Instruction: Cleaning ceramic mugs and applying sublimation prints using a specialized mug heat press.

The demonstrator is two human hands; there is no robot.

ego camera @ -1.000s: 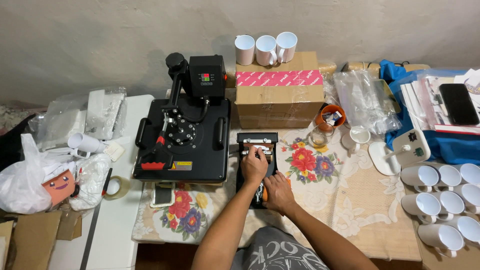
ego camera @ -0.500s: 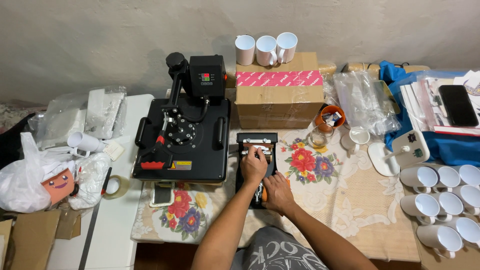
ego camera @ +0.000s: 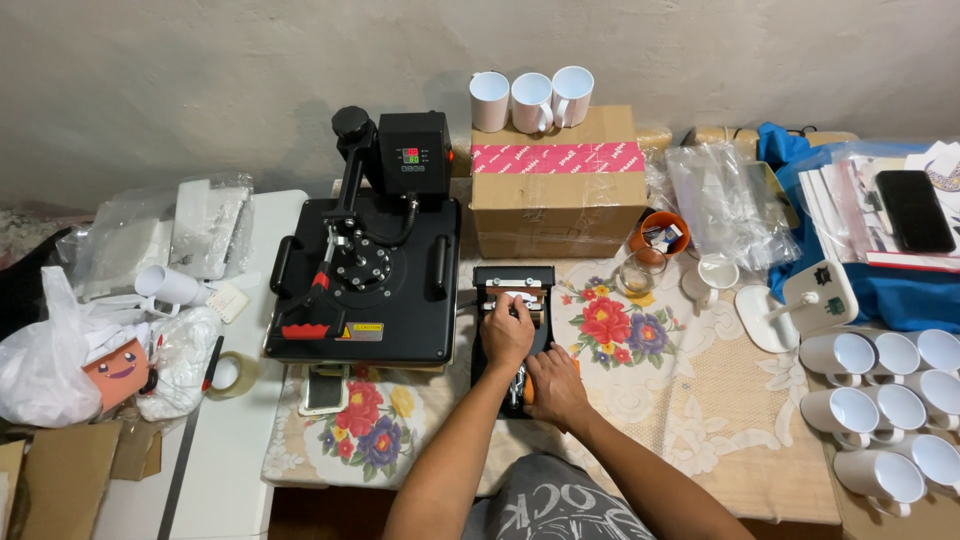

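A small black mug press [ego camera: 512,283] with a brown heating band lies on the flowered tablecloth [ego camera: 640,400] in front of me. My left hand [ego camera: 507,335] rests on top of its middle, fingers curled over the band and clamp parts. My right hand [ego camera: 554,385] is closed around the press's orange-tipped lever at its near end. What lies under my hands is hidden.
A large black flat heat press [ego camera: 370,270] stands to the left. Behind is a cardboard box [ego camera: 557,180] with three white mugs [ego camera: 530,98] on top. Several white mugs [ego camera: 880,400] lie at the right, bags and tape roll [ego camera: 232,375] at the left.
My hands have stayed on the mug press; the left hand shifted only slightly over its middle.
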